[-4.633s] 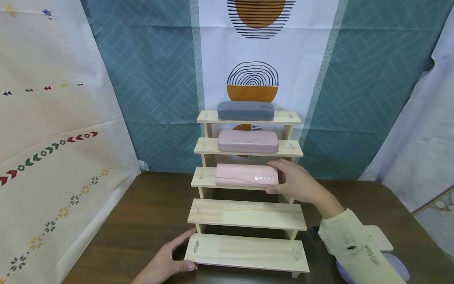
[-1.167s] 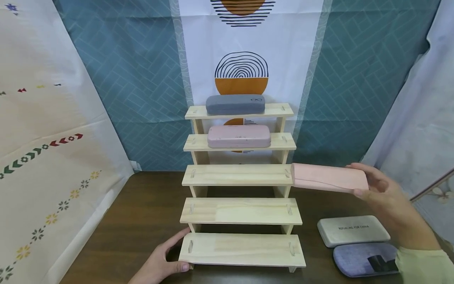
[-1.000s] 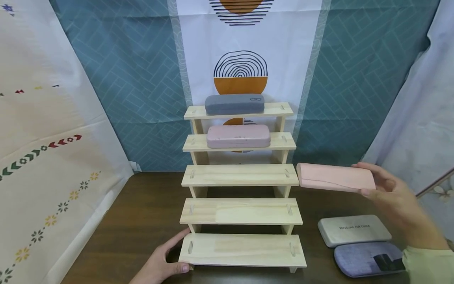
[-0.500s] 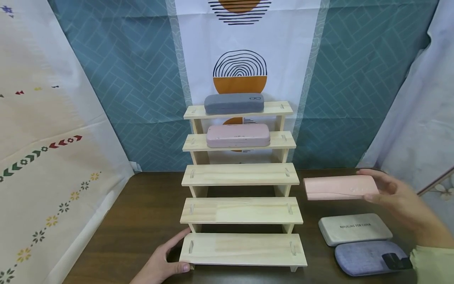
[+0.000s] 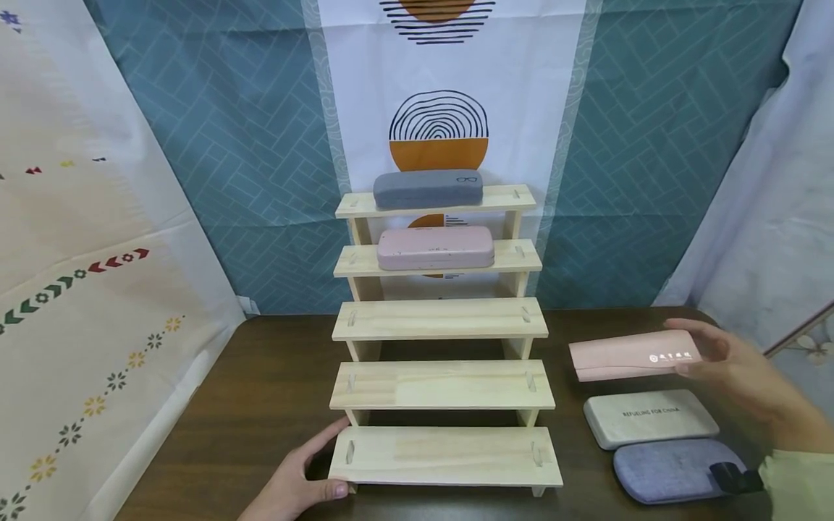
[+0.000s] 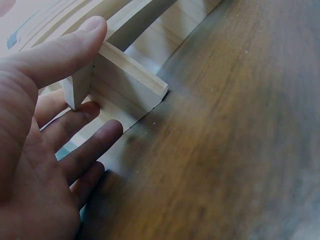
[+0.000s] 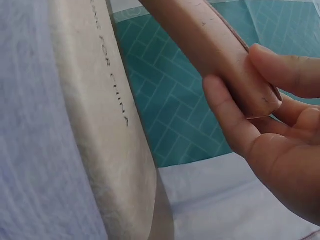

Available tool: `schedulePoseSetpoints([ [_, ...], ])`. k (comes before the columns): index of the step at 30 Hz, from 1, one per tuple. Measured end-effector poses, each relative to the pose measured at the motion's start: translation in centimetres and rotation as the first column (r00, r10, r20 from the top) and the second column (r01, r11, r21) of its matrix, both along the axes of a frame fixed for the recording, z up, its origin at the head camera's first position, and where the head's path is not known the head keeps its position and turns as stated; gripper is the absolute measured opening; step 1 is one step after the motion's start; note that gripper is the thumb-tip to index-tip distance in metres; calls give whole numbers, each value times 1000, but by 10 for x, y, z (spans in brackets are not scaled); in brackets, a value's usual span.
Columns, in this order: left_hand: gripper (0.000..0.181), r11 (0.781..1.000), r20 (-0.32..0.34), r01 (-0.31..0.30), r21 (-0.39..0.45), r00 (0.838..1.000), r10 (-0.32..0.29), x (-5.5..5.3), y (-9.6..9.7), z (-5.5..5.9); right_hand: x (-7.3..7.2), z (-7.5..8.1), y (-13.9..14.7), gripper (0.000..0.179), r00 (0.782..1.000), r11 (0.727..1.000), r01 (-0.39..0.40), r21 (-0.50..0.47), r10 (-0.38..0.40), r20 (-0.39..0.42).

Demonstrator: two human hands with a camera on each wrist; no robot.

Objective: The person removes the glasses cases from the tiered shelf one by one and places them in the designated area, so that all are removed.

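My right hand [image 5: 730, 362] pinches the right end of a pink glasses case [image 5: 625, 354], thumb on one side and fingers on the other. In the right wrist view the case [image 7: 210, 40] slants away from the fingers. It is beyond a white glasses case [image 5: 651, 418] lettered "REFUELING FOR CHINA". My left hand [image 5: 300, 470] grips the left end of the lowest step of a wooden tiered stand [image 5: 443, 456]. Its thumb lies at the front edge, fingers round the end, as the left wrist view shows. A blue-grey glasses case [image 5: 426, 189] and a mauve glasses case [image 5: 435, 248] sit on the top two steps.
A blue-purple soft pouch [image 5: 671, 470] with a black strap lies in front of the white case on the dark wooden table [image 5: 215, 412]. Patterned cloths hang behind and at both sides, including a teal one [image 5: 677, 145].
The pink glasses case has left the middle step. My right hand has carried it right, then lowered it toward the table behind the white case. The left hand keeps its grip.
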State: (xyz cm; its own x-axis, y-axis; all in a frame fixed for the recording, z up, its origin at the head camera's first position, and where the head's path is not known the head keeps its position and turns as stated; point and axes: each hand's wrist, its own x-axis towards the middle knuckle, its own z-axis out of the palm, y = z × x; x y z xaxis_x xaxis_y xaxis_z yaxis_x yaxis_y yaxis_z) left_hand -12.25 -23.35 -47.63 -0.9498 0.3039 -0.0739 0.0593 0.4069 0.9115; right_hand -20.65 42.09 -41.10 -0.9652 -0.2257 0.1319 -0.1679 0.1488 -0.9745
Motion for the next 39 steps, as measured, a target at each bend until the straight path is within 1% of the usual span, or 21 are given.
schedulePoseSetpoints([
  [3,86,1000,-2,-3,4,1000,3,-1,0,0,1,-1,0,63,999,992,33,121,-33,0],
  [6,87,1000,3,-8,-8,1000,8,-1,0,0,1,-3,-2,61,998,973,58,223,-58,-3],
  [9,87,1000,13,-11,-20,1000,12,-1,0,0,0,-5,-3,61,998,964,63,260,-67,8],
  [11,87,1000,16,-11,-19,1000,11,-1,1,0,0,-6,-5,62,997,955,72,287,-74,-4],
  [16,87,1000,15,-10,-8,1000,10,-1,1,0,-1,-5,-9,67,997,920,80,383,-74,-30],
  [18,87,1000,21,-10,-6,1000,10,0,1,0,-2,-4,-10,70,997,908,73,411,-72,-19],
  [20,87,1000,28,-11,-11,1000,11,0,1,0,-2,-3,-10,70,997,903,73,423,-74,-15],
  [21,87,1000,32,-11,-9,999,12,0,1,0,-2,-3,-10,71,997,905,71,420,-73,-11],
  [23,88,1000,36,-13,-11,999,14,0,1,1,-2,-3,-10,73,997,917,60,394,-73,17],
  [27,88,1000,31,-6,-18,999,7,-1,1,1,0,-4,-10,75,991,938,66,339,-100,86],
  [30,87,1000,22,6,-24,1000,-5,-1,0,1,0,-4,-10,70,987,928,64,366,-113,115],
  [34,86,1000,16,13,-25,1000,-13,-2,0,1,0,-2,-9,65,984,910,39,413,-106,141],
  [35,86,1000,18,12,-25,1000,-11,-2,0,1,0,-1,-8,65,982,913,31,407,-103,157],
  [39,86,1000,32,1,-17,999,-1,-2,1,1,0,-1,-8,64,983,899,27,436,-103,150],
])
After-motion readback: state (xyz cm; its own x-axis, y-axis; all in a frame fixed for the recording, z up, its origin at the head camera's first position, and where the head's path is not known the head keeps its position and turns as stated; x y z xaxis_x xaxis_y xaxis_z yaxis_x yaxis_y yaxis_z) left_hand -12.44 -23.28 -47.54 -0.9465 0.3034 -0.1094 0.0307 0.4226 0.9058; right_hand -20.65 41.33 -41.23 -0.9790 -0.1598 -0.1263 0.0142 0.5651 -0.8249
